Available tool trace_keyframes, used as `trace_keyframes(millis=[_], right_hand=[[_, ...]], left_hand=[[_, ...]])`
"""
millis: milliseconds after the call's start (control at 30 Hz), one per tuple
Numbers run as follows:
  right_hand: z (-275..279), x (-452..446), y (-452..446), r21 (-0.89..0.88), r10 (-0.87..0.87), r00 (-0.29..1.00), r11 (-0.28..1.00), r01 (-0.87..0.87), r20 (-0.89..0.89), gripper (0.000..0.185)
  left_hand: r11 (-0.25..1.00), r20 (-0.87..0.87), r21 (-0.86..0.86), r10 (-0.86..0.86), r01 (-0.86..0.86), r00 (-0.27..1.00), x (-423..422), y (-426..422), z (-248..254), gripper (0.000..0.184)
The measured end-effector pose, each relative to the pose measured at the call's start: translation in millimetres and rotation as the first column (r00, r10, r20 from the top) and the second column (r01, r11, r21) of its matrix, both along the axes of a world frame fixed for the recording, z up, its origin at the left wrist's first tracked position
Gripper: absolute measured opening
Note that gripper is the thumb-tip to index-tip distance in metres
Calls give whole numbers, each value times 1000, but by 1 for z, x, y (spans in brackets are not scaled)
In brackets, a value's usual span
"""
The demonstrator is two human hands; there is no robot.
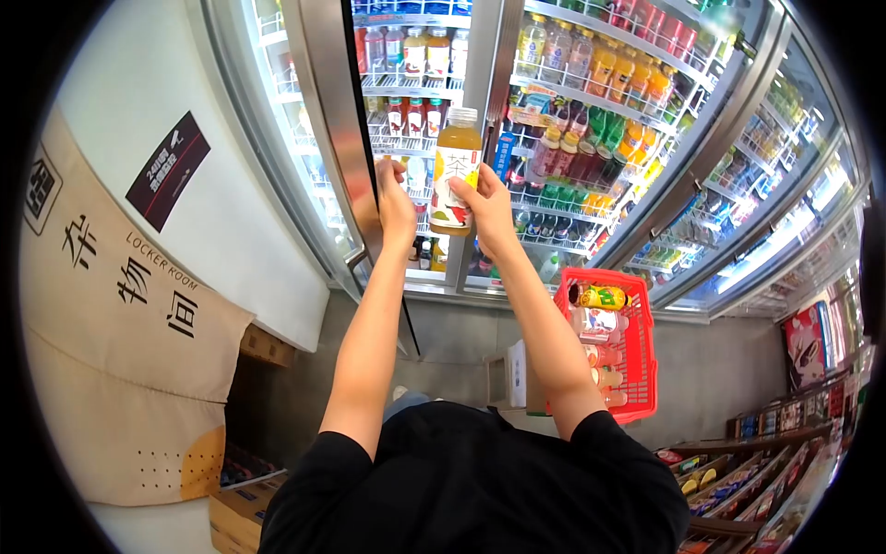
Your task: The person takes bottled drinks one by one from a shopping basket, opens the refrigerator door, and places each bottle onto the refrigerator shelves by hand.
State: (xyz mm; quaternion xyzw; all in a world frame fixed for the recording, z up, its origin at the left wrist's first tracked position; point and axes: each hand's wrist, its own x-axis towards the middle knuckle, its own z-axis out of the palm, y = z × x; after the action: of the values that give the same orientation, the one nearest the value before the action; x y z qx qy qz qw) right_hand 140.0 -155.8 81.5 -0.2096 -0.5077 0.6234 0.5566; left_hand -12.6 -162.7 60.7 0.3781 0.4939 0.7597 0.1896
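A bottle of tea (454,166) with a pale cap, amber liquid and a white label is upright in front of the cooler shelves. My right hand (487,205) is closed around its right side, thumb across the label. To the left, my left hand (397,205) has its fingers curled at the edge of the open cooler door (343,129); part of the grip is hidden. Behind the bottle, rows of drinks (415,51) stand on white wire shelves.
A red shopping basket (639,346) with several bottles sits to the right, beside a small box or stand (506,377). More glass cooler doors (738,175) run along the right. A beige curtain (138,369) hangs at left; snack racks (766,480) stand lower right.
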Motion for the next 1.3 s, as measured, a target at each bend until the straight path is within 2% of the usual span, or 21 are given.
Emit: trace_keyframes(millis=[100, 133, 167, 200, 267, 333, 400, 467, 533, 600, 667, 700, 800, 833, 867, 933, 967, 1000, 1100, 1233, 1300], right_hand=[[3, -19, -3, -5, 44, 998, 999, -44, 35, 62], [5, -26, -6, -12, 66, 997, 998, -66, 48, 62], [7, -33, -8, -7, 74, 995, 997, -74, 64, 62], [5, -40, -8, 13, 89, 994, 996, -90, 65, 49], [12, -48, -12, 31, 133, 988, 990, -135, 83, 50], [20, -53, -13, 15, 179, 979, 983, -181, 93, 57], [23, -58, -8, -8, 204, 973, 979, -204, 109, 60], [25, -63, -1, -2, 206, 974, 978, -207, 97, 61], [27, -69, 8, 7, 198, 976, 980, -200, 86, 61], [28, -78, 23, -6, 178, 978, 984, -178, 106, 62], [27, -82, 39, 20, 170, 977, 985, -174, 128, 63], [22, -89, 52, 22, 164, 980, 986, -168, 113, 63], [29, -98, 74, 27, 141, 984, 989, -144, 112, 64], [32, -100, 79, 36, 124, 984, 991, -129, 129, 65], [34, -102, 86, 45, 106, 984, 992, -114, 145, 65], [35, -111, 103, 57, 73, 987, 995, -82, 143, 64], [36, -115, 110, 49, 76, 990, 995, -82, 119, 63], [38, -121, 119, 41, 76, 992, 996, -80, 97, 63], [44, -137, 140, 52, 52, 994, 997, -57, 95, 62], [45, -163, 164, 55, 58, 993, 996, -64, 106, 61], [44, -177, 174, 71, 87, 990, 993, -95, 108, 64]], left_hand=[[994, -84, -19, 103, -105, 991, -21, -30, -3, 39], [993, 54, -57, 110, -107, 992, -22, -46, 7, 37], [986, -5, -35, 164, -164, 986, -33, -54, 2, 34], [975, -62, -9, 219, -220, 974, -46, -61, -2, 32], [945, -77, 24, 328, -327, 942, -66, -80, -6, 28], [883, -11, 20, 469, -469, 883, -88, -96, -2, 25], [826, 190, 69, 540, -560, 820, -117, -100, -1, 22], [809, 315, 78, 534, -582, 784, -138, -93, 6, 19], [818, 311, 81, 523, -570, 794, -149, -67, 9, 18], [965, 150, 25, 255, -261, 955, -156, -33, 12, 20], [996, -43, -69, 61, -63, 997, -141, -12, 35, 23], [990, -108, -130, -68, 53, 992, -136, -2, 50, 27], [886, -46, -187, -439, 424, 897, -139, 28, 71, 35], [844, -124, -225, -521, 487, 845, -146, 40, 71, 43], [840, -123, -225, -528, 495, 840, -149, 49, 75, 43], [772, -199, -355, -613, 527, 764, -154, 64, 85, 50], [735, -203, -337, -667, 588, 717, -161, 74, 84, 57], [726, -202, -339, -678, 599, 707, -168, 84, 83, 57], [631, -86, -371, -754, 681, 651, -183, 102, 82, 68], [573, -83, -389, -802, 721, 592, -215, 124, 64, 70], [592, -63, -368, -785, 717, 616, -225, 133, 58, 70]])
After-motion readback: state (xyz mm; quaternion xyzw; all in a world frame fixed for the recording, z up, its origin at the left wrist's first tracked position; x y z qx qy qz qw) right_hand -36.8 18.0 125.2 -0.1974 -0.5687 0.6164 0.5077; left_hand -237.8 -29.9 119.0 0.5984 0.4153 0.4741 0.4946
